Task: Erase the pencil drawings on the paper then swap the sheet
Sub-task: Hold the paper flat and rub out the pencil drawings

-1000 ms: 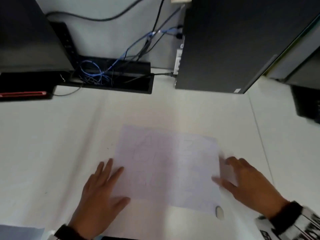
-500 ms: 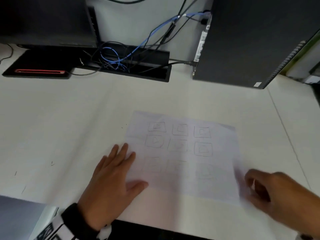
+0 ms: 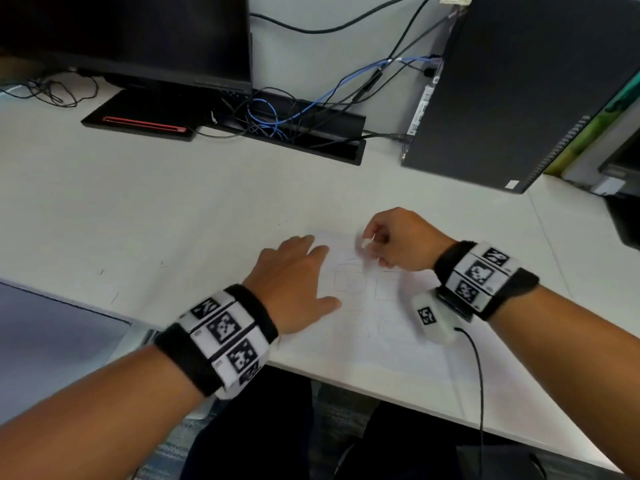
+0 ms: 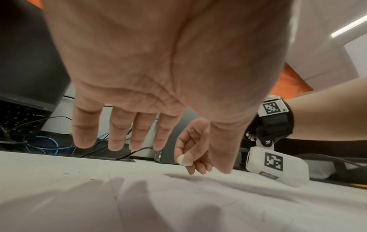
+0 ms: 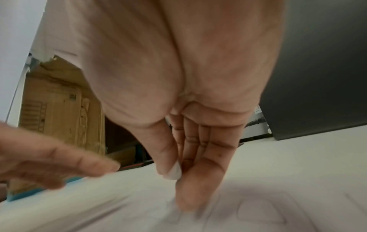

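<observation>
- Left hand (image 3: 294,282) flat, fingers straight and spread, pressing the left edge of the paper (image 3: 388,327).
- Right hand (image 3: 398,240) curled over the paper's far part, pinching a small white eraser (image 4: 183,160).
- Half a second back, right hand at the paper's near right corner; now moved to its far side.

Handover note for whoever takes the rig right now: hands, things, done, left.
Left hand: open, flat, pressing the paper's left edge.
Right hand: pinches a small white eraser over the paper's far part; whether the eraser touches is unclear.
Paper: flat on the desk near its front edge; pencil squares still visible on it.
Done: eraser in hand, sheet steadied.
Left: erase the drawings, then swap the sheet. No replacement sheet clearly in view.
</observation>
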`<state>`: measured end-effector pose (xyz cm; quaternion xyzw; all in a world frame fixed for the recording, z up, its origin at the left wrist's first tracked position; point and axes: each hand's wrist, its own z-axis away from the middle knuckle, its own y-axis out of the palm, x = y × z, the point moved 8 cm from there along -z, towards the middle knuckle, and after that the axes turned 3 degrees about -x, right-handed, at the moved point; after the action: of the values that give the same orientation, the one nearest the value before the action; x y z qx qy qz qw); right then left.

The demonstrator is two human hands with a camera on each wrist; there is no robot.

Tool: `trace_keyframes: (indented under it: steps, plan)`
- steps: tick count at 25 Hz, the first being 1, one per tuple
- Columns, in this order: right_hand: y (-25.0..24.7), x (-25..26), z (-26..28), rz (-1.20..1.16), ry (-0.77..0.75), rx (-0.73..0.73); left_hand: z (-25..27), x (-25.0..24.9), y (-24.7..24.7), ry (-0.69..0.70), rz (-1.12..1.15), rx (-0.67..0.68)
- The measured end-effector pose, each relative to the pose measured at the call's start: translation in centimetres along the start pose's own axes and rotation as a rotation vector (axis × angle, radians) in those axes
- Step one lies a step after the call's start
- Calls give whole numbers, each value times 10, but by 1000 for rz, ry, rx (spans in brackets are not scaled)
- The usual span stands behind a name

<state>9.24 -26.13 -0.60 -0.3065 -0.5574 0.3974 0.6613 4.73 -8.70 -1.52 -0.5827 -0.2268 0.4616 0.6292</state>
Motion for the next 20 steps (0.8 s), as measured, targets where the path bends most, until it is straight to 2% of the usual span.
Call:
trace_keyframes:
  steps: [5, 10, 13, 17, 20]
  plan:
    - [18, 15, -20, 114, -40, -6, -51, 3, 10, 18, -197, 181]
    - [20, 19, -23, 150, -77, 6, -73, 28, 27, 16, -251, 325]
    - [29, 28, -21, 170, -155, 58, -74, 34, 36, 36, -242, 328]
    - [23, 31, -33, 233, -163, 0, -75, 35, 38, 39, -240, 329]
    - [35, 33, -28, 204, -186, 84, -77, 36, 39, 41, -254, 327]
